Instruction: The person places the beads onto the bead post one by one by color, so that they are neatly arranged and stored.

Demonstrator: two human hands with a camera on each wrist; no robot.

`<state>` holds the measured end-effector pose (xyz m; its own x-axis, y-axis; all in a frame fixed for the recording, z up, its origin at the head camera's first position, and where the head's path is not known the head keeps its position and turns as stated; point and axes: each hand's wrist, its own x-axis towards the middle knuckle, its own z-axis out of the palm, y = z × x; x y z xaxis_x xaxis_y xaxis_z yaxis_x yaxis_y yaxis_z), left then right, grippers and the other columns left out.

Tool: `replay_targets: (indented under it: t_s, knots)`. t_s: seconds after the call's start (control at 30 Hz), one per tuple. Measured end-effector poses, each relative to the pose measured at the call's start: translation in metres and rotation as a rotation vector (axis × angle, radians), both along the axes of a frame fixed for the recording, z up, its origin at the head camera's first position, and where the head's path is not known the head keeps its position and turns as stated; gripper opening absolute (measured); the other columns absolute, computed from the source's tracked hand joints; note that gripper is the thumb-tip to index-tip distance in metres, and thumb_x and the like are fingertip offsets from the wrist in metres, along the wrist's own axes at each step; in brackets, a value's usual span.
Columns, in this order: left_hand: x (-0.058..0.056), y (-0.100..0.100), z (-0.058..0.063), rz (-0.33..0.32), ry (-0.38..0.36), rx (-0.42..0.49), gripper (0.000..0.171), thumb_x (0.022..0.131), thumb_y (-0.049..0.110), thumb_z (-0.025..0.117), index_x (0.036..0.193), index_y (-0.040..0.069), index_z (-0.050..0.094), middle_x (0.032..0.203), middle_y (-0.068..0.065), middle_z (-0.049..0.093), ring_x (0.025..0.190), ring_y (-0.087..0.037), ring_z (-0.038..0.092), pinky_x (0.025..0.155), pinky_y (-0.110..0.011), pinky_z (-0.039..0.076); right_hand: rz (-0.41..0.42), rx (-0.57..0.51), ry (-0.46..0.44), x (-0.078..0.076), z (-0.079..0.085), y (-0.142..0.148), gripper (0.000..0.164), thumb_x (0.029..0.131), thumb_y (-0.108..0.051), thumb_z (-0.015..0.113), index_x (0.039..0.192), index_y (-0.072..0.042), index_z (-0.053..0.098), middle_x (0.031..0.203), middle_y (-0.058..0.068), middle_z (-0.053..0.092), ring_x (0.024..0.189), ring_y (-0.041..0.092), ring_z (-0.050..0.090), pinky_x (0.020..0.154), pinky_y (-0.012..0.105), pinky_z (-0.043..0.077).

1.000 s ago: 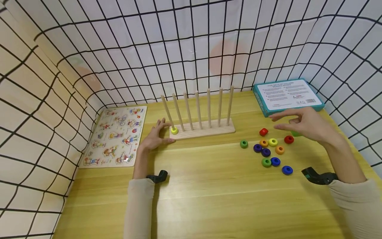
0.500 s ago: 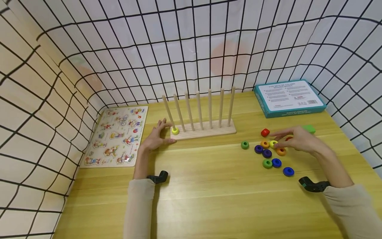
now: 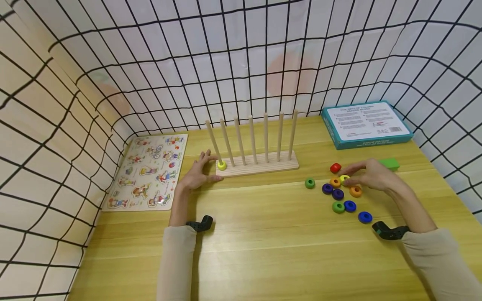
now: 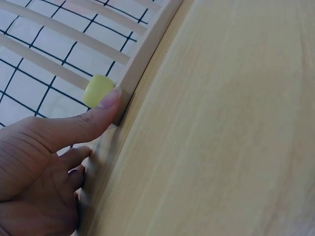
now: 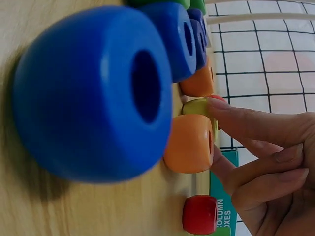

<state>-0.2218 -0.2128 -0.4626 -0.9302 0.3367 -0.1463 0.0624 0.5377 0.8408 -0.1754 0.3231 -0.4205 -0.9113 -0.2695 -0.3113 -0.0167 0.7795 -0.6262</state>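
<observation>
A wooden peg rack (image 3: 260, 166) with several upright rods stands at the back middle of the table. One yellow bead (image 3: 222, 166) sits at the foot of its leftmost rod. My left hand (image 3: 196, 174) holds the rack's left end; in the left wrist view the thumb (image 4: 106, 105) lies on the base's front edge beside that bead. Over the loose beads at the right, my right hand (image 3: 373, 176) pinches another yellow bead (image 3: 344, 178) between thumb and index finger. In the right wrist view this yellow bead (image 5: 197, 108) is partly hidden behind an orange bead (image 5: 189, 145).
Around the right hand lie loose red (image 3: 335, 168), green (image 3: 310, 183), purple (image 3: 327, 189) and blue beads (image 3: 365, 217). A green block (image 3: 389, 164) and a teal box (image 3: 370, 121) are behind it. A picture puzzle board (image 3: 147, 175) lies left; black wire mesh (image 3: 256, 54) surrounds the table.
My right hand has come down and left from above the beads, and its thumb and index finger have closed on the yellow bead. The left hand keeps its place on the rack.
</observation>
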Motion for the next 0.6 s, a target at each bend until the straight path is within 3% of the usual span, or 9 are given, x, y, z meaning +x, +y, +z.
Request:
replay_targets:
  t_s: [0.1, 0.27, 0.37, 0.5, 0.6]
  knots:
    - [0.0006, -0.0003, -0.0005, -0.002, 0.005, 0.005, 0.073, 0.089, 0.014, 0.081, 0.151, 0.008, 0.045, 0.176, -0.012, -0.001, 0.162, -0.03, -0.015, 0.129, -0.056, -0.019, -0.008, 0.003, -0.005, -0.0008, -0.0014, 0.0001, 0.048, 0.091, -0.035, 0.08, 0.127, -0.005, 0.072, 0.137, 0.029, 0.064, 0.124, 0.046, 0.058, 0.091, 0.052, 0.053]
    - [0.0007, 0.0006, 0.0007, 0.002, -0.002, 0.02, 0.073, 0.089, 0.014, 0.081, 0.151, 0.007, 0.045, 0.176, -0.012, -0.001, 0.162, -0.03, -0.016, 0.128, -0.058, -0.019, -0.005, -0.016, 0.006, 0.0, -0.0025, 0.004, 0.044, 0.091, -0.026, 0.08, 0.128, -0.004, 0.071, 0.137, 0.029, 0.064, 0.119, 0.038, 0.063, 0.08, 0.026, 0.047]
    - [0.0009, 0.0005, 0.0013, 0.006, -0.011, 0.026, 0.072, 0.09, 0.013, 0.081, 0.152, 0.006, 0.044, 0.176, -0.011, -0.001, 0.162, -0.029, -0.016, 0.128, -0.059, -0.019, -0.006, -0.023, 0.009, -0.0001, -0.0035, 0.0056, 0.044, 0.091, -0.024, 0.08, 0.128, -0.003, 0.071, 0.137, 0.029, 0.064, 0.112, 0.03, 0.064, 0.074, 0.021, 0.043]
    - [0.0003, 0.0, 0.0004, 0.007, -0.006, 0.02, 0.073, 0.09, 0.014, 0.081, 0.152, 0.006, 0.044, 0.176, -0.01, -0.001, 0.162, -0.028, -0.015, 0.129, -0.057, -0.018, -0.01, -0.011, 0.0, -0.0012, -0.0039, 0.0049, 0.045, 0.091, -0.026, 0.08, 0.129, -0.003, 0.07, 0.137, 0.029, 0.065, 0.113, 0.033, 0.064, 0.079, 0.027, 0.046]
    - [-0.0003, -0.0002, -0.0004, 0.005, 0.002, 0.018, 0.073, 0.09, 0.015, 0.081, 0.153, 0.006, 0.044, 0.176, -0.011, -0.001, 0.162, -0.029, -0.015, 0.129, -0.055, -0.019, -0.009, -0.017, -0.003, -0.0016, -0.004, 0.0033, 0.045, 0.091, -0.027, 0.08, 0.129, -0.003, 0.071, 0.137, 0.029, 0.064, 0.123, 0.044, 0.061, 0.09, 0.042, 0.053]
